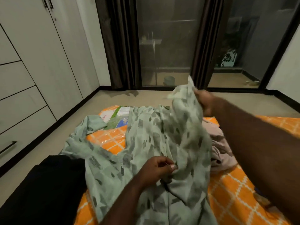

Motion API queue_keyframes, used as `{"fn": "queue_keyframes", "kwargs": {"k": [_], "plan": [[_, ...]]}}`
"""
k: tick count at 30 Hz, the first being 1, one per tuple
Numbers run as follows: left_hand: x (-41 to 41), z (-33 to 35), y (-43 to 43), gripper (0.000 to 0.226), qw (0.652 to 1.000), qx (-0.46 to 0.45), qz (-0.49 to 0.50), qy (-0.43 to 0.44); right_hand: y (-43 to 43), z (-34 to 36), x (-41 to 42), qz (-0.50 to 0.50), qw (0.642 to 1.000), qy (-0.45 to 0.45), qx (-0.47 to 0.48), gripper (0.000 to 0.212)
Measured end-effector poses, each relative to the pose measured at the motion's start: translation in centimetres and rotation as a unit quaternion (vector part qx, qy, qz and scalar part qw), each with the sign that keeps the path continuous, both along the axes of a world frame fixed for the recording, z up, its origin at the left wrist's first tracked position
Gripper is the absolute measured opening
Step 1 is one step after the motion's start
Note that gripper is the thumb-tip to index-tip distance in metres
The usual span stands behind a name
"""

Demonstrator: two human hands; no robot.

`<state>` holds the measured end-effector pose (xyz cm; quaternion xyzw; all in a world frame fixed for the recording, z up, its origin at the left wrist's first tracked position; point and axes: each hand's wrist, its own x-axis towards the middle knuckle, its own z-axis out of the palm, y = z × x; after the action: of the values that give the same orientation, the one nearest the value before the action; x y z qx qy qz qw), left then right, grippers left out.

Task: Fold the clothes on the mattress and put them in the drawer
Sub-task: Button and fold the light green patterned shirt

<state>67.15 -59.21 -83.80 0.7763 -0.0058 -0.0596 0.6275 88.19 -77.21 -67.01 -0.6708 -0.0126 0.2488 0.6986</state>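
A pale green shirt (pixel 146 138) with dark grey dabs lies spread over the orange checked mattress (pixel 233 197). My right hand (pixel 205 101) grips one end of the shirt and holds it lifted above the mattress at the far side. Near the middle, my left hand (pixel 158 169) pinches a fold of the same shirt. A crumpled pale pink garment (pixel 220 148) lies on the mattress just right of the shirt, partly behind my right forearm. Drawers (pixel 19 114) with dark handles stand in the white cabinet wall on the left, all closed.
A black garment or my own dark-clad leg (pixel 47 190) sits at the lower left. A green and white printed packet (pixel 118 116) lies at the mattress's far end. Beige floor runs between mattress and cabinets. Dark curtains and glass doors (pixel 165 46) close the far side.
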Motion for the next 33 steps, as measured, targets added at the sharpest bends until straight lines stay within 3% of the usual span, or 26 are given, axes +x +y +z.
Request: {"fn": "queue_keyframes", "kwargs": {"k": [2,4,7,11,14,18,21,25,29,33], "plan": [[0.4,-0.2,0.1,0.021,1.0,-0.01,-0.01,0.017,-0.1,-4.6,0.5,-0.012,0.989,0.022,-0.145,0.035],[0.8,-0.5,0.2,0.025,1.0,0.015,-0.012,0.021,-0.5,-9.0,0.4,0.002,0.973,0.069,-0.22,0.035],[1.1,-0.3,0.2,0.024,0.999,0.019,-0.002,0.035,-1.1,-12.2,-0.1,-0.014,0.973,0.062,-0.224,0.033],[0.8,0.2,-0.3,0.025,0.997,0.021,0.064,0.042,-2.3,-11.2,-2.9,-0.083,0.976,-0.011,-0.202,0.018],[0.0,0.3,-0.6,0.019,0.994,0.044,0.089,0.034,-3.8,-11.3,-6.1,-0.103,0.963,-0.033,-0.247,0.019],[-0.8,0.5,-1.1,0.009,0.993,0.067,0.092,0.024,-4.9,-12.5,-12.4,-0.061,0.959,0.044,-0.273,0.038],[-2.0,0.9,-2.0,0.007,0.989,-0.011,0.15,-0.015,-5.4,-12.0,-15.8,-0.043,0.958,0.042,-0.281,0.025],[-3.5,1.0,-2.8,0.012,0.936,-0.182,0.3,-0.02,-5.3,-11.1,-18.3,-0.054,0.968,0.044,-0.239,0.027],[-4.7,1.0,-3.1,0.014,0.926,-0.171,0.337,0.011,-5.8,-12.6,-18.2,-0.096,0.969,0.043,-0.225,0.02],[-5.4,1.3,-3.5,0.006,0.936,-0.126,0.329,0.005,-8.3,-17.4,-14.4,-0.149,0.954,0.004,-0.261,0.057]]}}
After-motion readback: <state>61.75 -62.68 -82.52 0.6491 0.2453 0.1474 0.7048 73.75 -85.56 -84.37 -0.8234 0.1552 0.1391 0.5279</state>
